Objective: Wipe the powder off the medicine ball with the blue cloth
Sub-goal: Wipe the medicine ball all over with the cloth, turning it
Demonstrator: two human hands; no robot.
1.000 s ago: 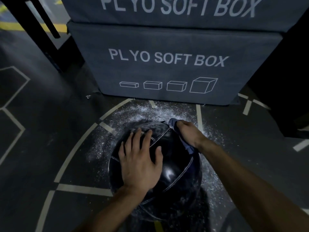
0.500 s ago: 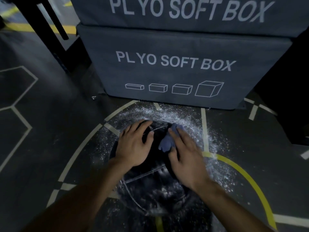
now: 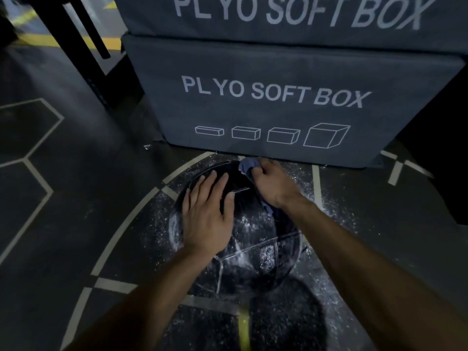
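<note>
- So the medicine ball (image 3: 255, 239) is the anchor here: black, with pale seam lines, sitting on the dark gym floor (image 3: 76, 198) right in front of the person.
- The near face of the ball has a good dusting of white powder (image 3: 249, 224), streaky around the seams, and there's plenty more scattered on the floor all round the ball, thickest off its right side.
- Left hand (image 3: 206, 217) lies flat on the ball's upper left, fingers (image 3: 202, 184) straight and slightly spread, pressing down and not curled around anything.
- Right hand (image 3: 272, 184) is over on the ball's far right shoulder, fingers clenched around the blue cloth (image 3: 247, 168). The cloth is bunched up, most of it poking out past the knuckles at the ball's far edge, and a bit trails out under the wrist.
- Pale curved and straight lines are painted on the floor around the ball, with a short yellow stripe (image 3: 243, 328) at its near side.
- Just behind the ball sits a grey PLYO SOFT BOX (image 3: 276, 97) with four little box outlines printed on it, and a second one (image 3: 291, 19) is stacked on top.
- Off to the far left of the ball, a dark frame leg (image 3: 73, 44) stands by a yellow floor line.
</note>
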